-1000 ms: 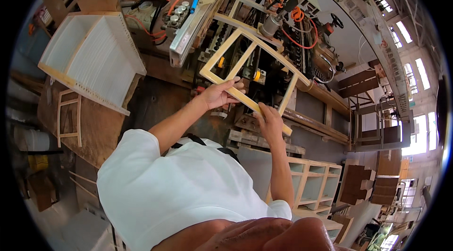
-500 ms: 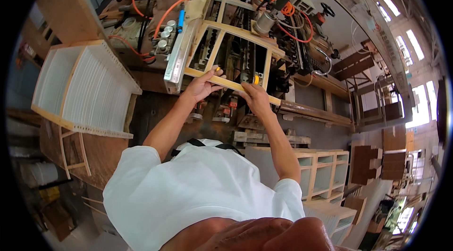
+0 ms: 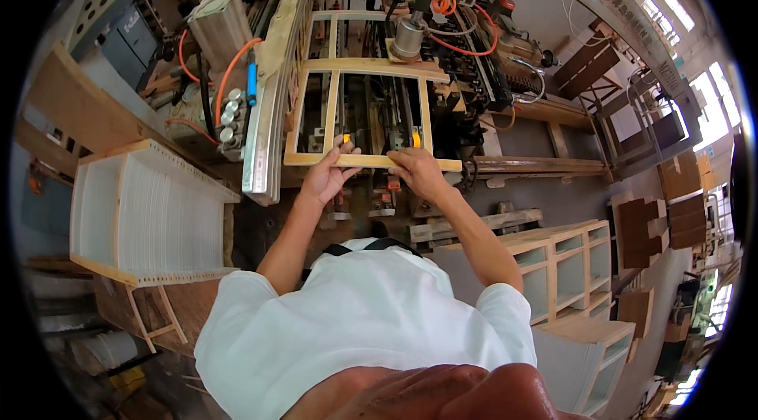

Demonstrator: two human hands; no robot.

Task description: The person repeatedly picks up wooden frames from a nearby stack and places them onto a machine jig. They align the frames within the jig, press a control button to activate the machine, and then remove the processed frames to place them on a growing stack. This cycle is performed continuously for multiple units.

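Note:
A light wooden frame [image 3: 363, 160] with several crossbars lies flat on the machine in front of me. My left hand [image 3: 325, 175] grips its near rail left of the middle, thumb on top and fingers curled below. A little farther right, my right hand [image 3: 420, 172] holds the same rail, its fingers bent over it. Inside the frame's openings, a yellow round part [image 3: 416, 138] and dark machine rails show. Over the far crossbar stands a metal cylinder [image 3: 408, 37], its lower end close to the wood; whether it touches I cannot tell.
Along the frame's left side runs a thick metal-faced beam [image 3: 264, 136], with a blue-handled valve [image 3: 252, 84] and orange hoses beside it. Slotted white panels [image 3: 158, 215] stand at the left. Wooden cabinet carcasses [image 3: 553, 270] stand at the right, near a pallet [image 3: 478, 223].
The view has turned, so the machine and frame now sit straighter and lower in the picture. Both hands keep their hold on the near rail.

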